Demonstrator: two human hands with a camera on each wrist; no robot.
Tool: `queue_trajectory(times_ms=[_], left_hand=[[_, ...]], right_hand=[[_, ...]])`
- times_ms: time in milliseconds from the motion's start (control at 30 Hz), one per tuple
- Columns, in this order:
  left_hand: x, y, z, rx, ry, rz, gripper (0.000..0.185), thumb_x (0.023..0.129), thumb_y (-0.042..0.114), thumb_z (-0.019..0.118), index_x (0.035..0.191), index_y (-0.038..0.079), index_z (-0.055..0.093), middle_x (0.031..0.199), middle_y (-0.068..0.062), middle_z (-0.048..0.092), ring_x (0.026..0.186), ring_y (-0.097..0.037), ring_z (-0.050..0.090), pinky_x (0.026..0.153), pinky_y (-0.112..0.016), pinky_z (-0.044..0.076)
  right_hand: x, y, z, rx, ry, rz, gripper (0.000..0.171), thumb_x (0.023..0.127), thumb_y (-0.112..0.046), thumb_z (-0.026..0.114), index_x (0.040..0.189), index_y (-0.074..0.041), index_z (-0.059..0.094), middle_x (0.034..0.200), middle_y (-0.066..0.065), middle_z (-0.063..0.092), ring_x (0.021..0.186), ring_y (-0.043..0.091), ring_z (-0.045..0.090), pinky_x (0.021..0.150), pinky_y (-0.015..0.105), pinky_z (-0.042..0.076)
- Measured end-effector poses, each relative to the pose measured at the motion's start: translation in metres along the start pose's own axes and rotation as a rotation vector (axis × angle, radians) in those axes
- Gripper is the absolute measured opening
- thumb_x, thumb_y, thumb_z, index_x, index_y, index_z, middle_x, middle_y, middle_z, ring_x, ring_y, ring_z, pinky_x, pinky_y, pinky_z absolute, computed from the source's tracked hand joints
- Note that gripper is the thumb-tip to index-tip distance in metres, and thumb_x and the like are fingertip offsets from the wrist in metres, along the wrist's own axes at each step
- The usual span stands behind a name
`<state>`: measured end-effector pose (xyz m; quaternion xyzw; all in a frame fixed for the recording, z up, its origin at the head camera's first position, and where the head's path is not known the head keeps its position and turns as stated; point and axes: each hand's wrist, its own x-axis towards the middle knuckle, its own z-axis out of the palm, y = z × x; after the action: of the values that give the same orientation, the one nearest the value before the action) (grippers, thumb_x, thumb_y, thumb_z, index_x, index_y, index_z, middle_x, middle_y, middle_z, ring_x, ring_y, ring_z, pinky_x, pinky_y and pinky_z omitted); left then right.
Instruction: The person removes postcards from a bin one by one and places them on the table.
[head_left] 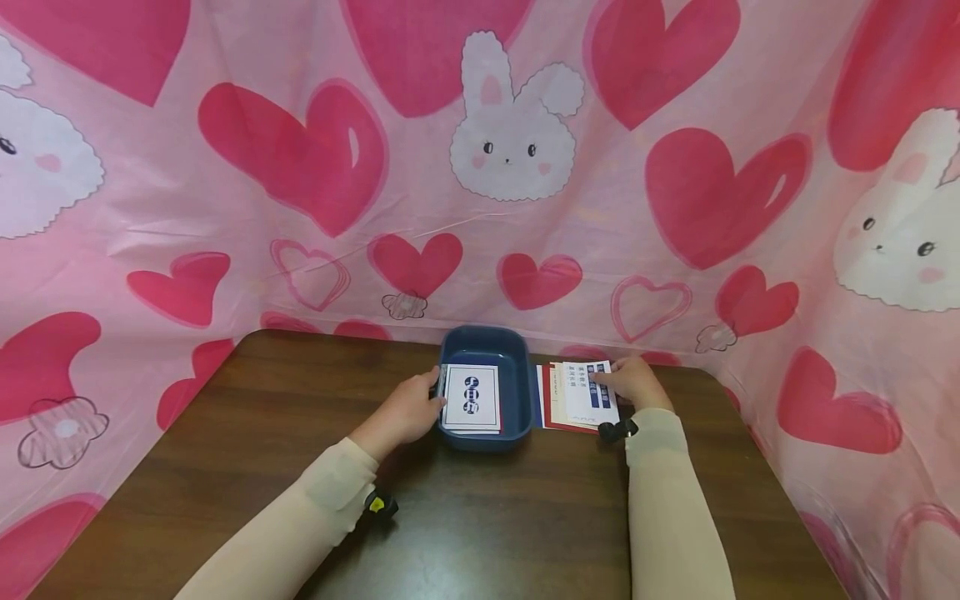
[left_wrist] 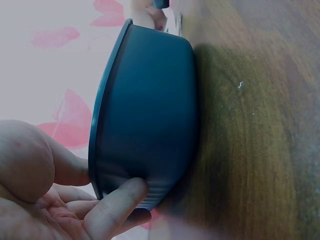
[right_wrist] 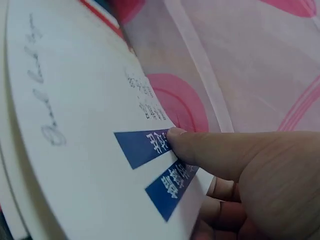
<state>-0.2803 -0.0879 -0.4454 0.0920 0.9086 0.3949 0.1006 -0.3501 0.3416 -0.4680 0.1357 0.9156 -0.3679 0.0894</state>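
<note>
My left hand [head_left: 408, 408] grips the left side of a dark blue plastic bin [head_left: 515, 440], thumb at the rim and fingers against the outer wall [left_wrist: 145, 100]. Inside the bin's left part lies a white card [head_left: 480, 417] with a black border and a blue printed design, over other cards whose edges peek out. To the right of the bin, my right hand [head_left: 637, 383] pinches a white card [head_left: 581, 404] with blue bars and printed characters. The right wrist view puts the thumb [right_wrist: 200, 150] on its face and the fingers behind it. Red, cream and blue card edges fan out beneath.
Everything stands on a brown wooden table [head_left: 480, 525]. A pink curtain [head_left: 420, 208] with hearts and rabbits hangs close behind the bin and along both sides. Each wrist wears a small black camera on a strap.
</note>
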Motion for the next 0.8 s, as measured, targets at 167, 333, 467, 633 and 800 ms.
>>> queue_trajectory(times_ms=[167,333,467,633,800], left_hand=[[0.0006,0.0001,0.0000,0.010,0.001,-0.005,0.070,0.116,0.018,0.065,0.176,-0.002,0.034,0.181,-0.026,0.040,0.169,-0.047,0.040,0.136,-0.066,0.035],[0.0008,0.0004,-0.0002,0.014,-0.003,0.000,0.070,0.116,0.017,0.064,0.176,-0.001,0.034,0.181,-0.026,0.041,0.169,-0.048,0.040,0.135,-0.066,0.035],[0.0009,0.0004,-0.0005,0.015,-0.004,0.005,0.069,0.116,0.017,0.064,0.176,-0.002,0.034,0.181,-0.026,0.041,0.169,-0.047,0.040,0.136,-0.066,0.035],[0.0011,0.0001,-0.0004,0.015,-0.006,0.003,0.070,0.116,0.017,0.064,0.176,-0.002,0.034,0.181,-0.026,0.040,0.169,-0.047,0.041,0.136,-0.066,0.035],[0.0021,-0.0006,0.0010,0.020,0.000,0.006,0.069,0.116,0.017,0.064,0.176,-0.002,0.035,0.180,-0.026,0.041,0.168,-0.047,0.042,0.135,-0.066,0.036]], right_hand=[[-0.0027,-0.0032,-0.0008,-0.109,0.043,0.006,0.040,0.102,-0.040,0.086,0.091,-0.004,0.074,0.095,0.013,0.078,0.091,0.029,0.068,0.082,0.039,0.060],[-0.0009,-0.0022,0.0008,-0.153,0.065,0.010,0.045,0.098,-0.044,0.089,0.099,0.000,0.079,0.102,0.017,0.079,0.095,0.033,0.069,0.092,0.050,0.064],[-0.0019,-0.0009,0.0012,-0.168,0.073,0.003,0.052,0.097,-0.045,0.090,0.114,0.003,0.077,0.109,0.021,0.078,0.098,0.036,0.069,0.096,0.057,0.065],[-0.0015,0.0014,-0.0014,-0.170,0.055,-0.004,0.052,0.098,-0.047,0.088,0.111,0.002,0.076,0.102,0.018,0.075,0.092,0.034,0.066,0.083,0.045,0.063],[0.0016,0.0048,-0.0036,-0.156,0.026,0.013,0.048,0.106,-0.048,0.078,0.092,-0.002,0.077,0.078,0.008,0.065,0.073,0.025,0.060,0.064,0.034,0.053]])
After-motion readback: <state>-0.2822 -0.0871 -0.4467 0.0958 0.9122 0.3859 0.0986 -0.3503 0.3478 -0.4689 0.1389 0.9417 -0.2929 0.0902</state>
